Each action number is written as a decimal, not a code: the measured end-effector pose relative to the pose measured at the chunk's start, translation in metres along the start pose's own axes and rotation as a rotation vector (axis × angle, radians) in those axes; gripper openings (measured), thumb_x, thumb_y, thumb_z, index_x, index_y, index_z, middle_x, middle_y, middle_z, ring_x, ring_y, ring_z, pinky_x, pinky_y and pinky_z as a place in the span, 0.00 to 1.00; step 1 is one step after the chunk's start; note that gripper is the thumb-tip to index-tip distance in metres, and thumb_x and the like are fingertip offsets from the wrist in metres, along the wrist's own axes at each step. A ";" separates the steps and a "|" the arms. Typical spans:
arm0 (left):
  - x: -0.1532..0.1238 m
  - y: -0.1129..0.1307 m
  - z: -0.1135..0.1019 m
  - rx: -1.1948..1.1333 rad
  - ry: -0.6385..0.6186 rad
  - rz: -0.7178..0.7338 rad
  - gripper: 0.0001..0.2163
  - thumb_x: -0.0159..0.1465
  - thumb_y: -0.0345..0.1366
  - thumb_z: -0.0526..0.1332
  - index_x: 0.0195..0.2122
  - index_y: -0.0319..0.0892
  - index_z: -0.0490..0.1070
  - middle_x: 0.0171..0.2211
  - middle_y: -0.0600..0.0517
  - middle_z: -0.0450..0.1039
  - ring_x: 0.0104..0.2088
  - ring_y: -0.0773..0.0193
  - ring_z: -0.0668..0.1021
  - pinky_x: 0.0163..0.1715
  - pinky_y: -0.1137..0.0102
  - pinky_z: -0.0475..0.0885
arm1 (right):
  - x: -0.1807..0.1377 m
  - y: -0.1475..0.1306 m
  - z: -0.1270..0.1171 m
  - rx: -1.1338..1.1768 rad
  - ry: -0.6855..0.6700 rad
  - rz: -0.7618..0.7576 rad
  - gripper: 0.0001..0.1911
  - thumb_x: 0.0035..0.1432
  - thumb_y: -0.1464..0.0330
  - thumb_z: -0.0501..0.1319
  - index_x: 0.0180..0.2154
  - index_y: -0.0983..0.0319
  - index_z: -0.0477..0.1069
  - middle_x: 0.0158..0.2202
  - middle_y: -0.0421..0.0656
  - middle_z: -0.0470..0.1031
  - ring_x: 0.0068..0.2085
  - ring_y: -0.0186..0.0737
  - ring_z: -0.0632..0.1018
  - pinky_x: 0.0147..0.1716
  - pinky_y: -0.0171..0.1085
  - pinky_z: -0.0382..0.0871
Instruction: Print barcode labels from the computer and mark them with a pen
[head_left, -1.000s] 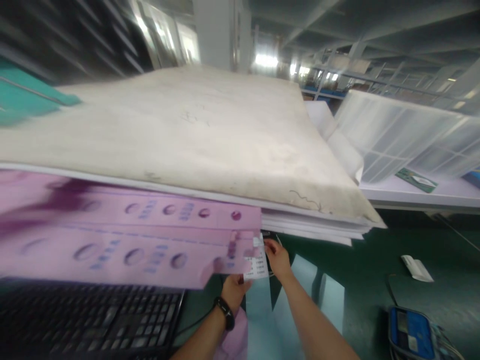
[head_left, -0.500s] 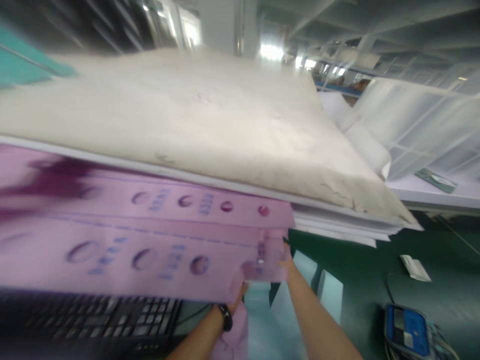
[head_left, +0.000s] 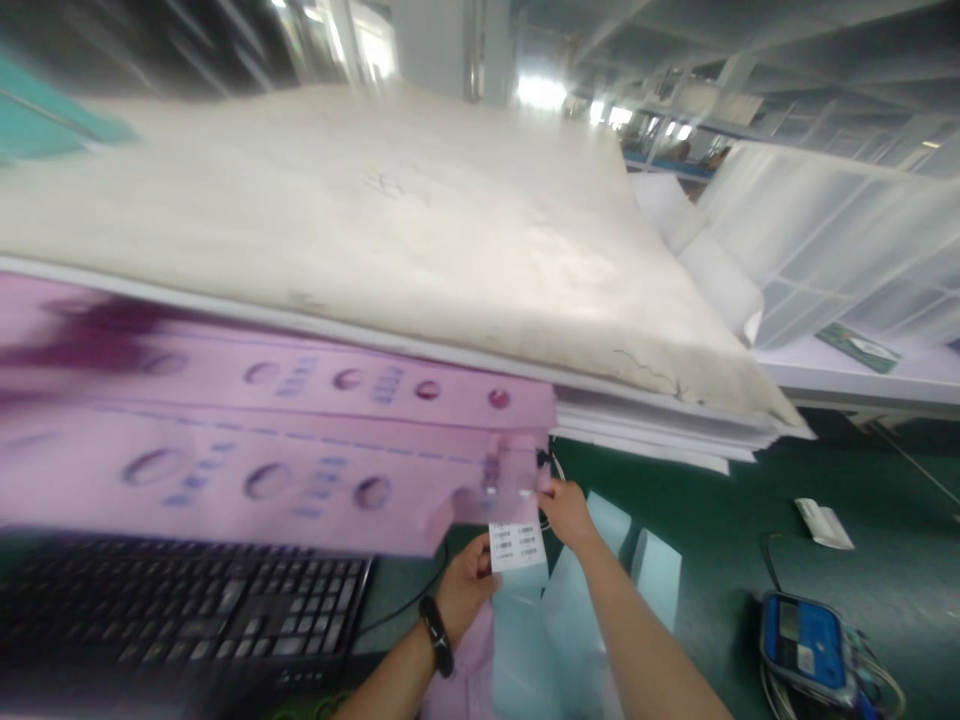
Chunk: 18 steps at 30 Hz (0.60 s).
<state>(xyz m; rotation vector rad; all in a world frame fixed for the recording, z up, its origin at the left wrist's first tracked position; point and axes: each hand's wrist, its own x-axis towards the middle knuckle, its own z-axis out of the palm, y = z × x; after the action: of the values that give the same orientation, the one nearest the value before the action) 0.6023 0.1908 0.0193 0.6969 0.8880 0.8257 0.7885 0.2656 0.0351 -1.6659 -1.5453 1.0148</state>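
My left hand (head_left: 466,585), a black band on its wrist, is closed on the lower edge of a small white barcode label sheet (head_left: 517,545). My right hand (head_left: 568,512) pinches the sheet's top right corner, just under the corner of the pink panels (head_left: 300,450). Those pink panels carry round holes and blue print and lie under a thick stack of off-white sheets (head_left: 420,250).
A black keyboard (head_left: 180,610) lies below the pink panels at the left. Pale blue sheets (head_left: 585,610) lie on the green surface under my arms. A blue pouch (head_left: 806,640) sits at the lower right, a white folded paper (head_left: 823,523) beyond it, translucent crates (head_left: 832,250) behind.
The label sheet, hidden behind the pink panel half a second ago, shows again below its corner. Both hands have dropped slightly and the view has shifted.
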 end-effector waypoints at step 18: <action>-0.017 0.001 0.007 0.085 0.077 -0.013 0.26 0.48 0.28 0.64 0.50 0.36 0.64 0.33 0.47 0.78 0.25 0.67 0.74 0.23 0.73 0.61 | -0.016 -0.011 0.001 -0.040 0.094 -0.076 0.04 0.57 0.70 0.60 0.31 0.63 0.73 0.45 0.45 0.73 0.47 0.40 0.73 0.51 0.47 0.64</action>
<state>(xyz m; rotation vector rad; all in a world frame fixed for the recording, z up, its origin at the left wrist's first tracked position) 0.6021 0.1762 0.0302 0.7366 1.0001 0.8114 0.7825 0.2508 0.0458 -1.6444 -1.5637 0.8590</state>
